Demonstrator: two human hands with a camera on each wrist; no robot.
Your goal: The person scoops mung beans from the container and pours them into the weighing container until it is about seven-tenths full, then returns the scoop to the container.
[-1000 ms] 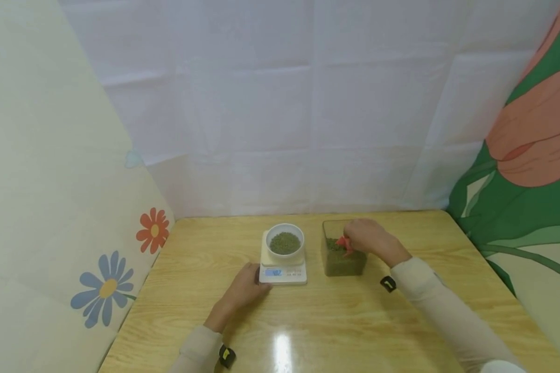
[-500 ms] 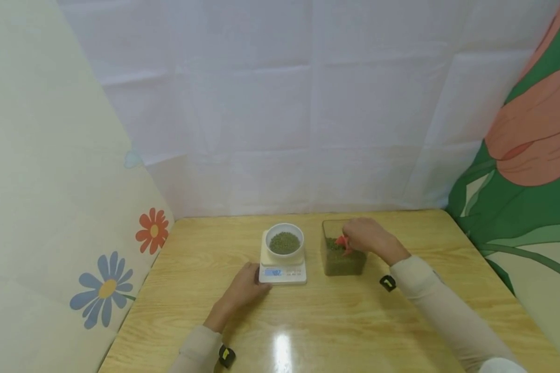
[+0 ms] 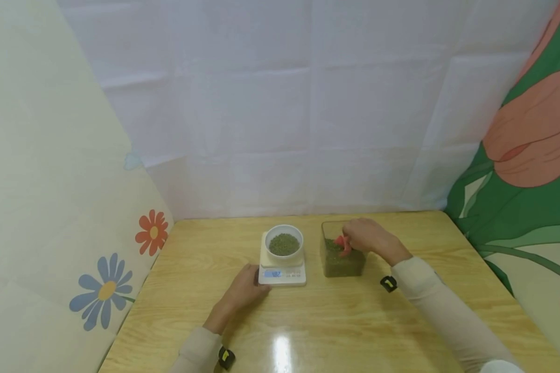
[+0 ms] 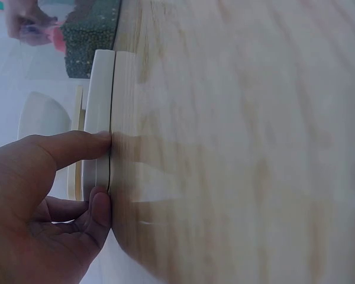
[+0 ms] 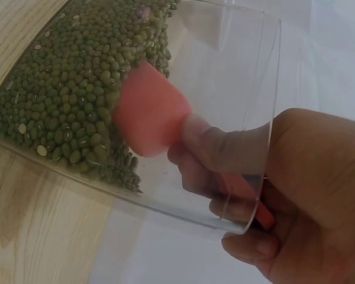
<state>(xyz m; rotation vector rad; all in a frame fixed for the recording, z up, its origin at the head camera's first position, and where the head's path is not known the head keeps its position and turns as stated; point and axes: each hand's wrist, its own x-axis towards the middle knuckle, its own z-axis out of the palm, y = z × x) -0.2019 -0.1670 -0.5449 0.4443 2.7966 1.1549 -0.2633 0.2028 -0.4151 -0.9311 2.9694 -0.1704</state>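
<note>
My left hand holds the left front corner of a white kitchen scale, thumb and fingers at its edge in the left wrist view. On the scale's platform stands a white bowl with green mung beans in it. The scale's display is lit. Over a clear square container, my right hand grips a red scoop by its handle. The scoop's front edge is sunk in the mung beans inside the container, as the right wrist view shows through the clear wall.
The wooden table carries the scale and the container side by side, with a gap between them. A white cloth hangs behind the table. Flower-patterned cloths stand at left and right.
The red scoop has shifted and turned slightly in the right hand at the container. My left hand stays at the scale's corner, and the bowl has not moved on it.
</note>
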